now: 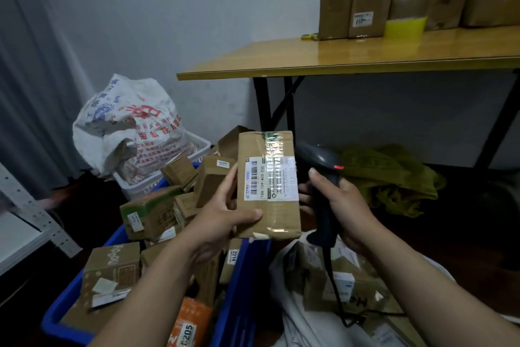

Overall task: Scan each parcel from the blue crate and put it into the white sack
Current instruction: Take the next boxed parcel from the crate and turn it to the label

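Observation:
My left hand (225,214) grips a brown cardboard parcel (277,214) by its lower left corner, label side up, above the blue crate (239,290). The white barcode label (270,179) faces me. Right beside the parcel, my right hand (340,206) holds the dark handheld scanner (320,166) by its handle; a red light shows on its head. The crate, at lower left, is full of several cardboard parcels. The white sack (298,327) lies open at lower right with parcels inside, under the scanner cable.
A wooden folding table (337,59) with open cardboard boxes stands at the back right. A printed white bag (126,127) sits in a white basket behind the crate. Green cloth (394,177) lies under the table. Metal shelving (28,220) is at left.

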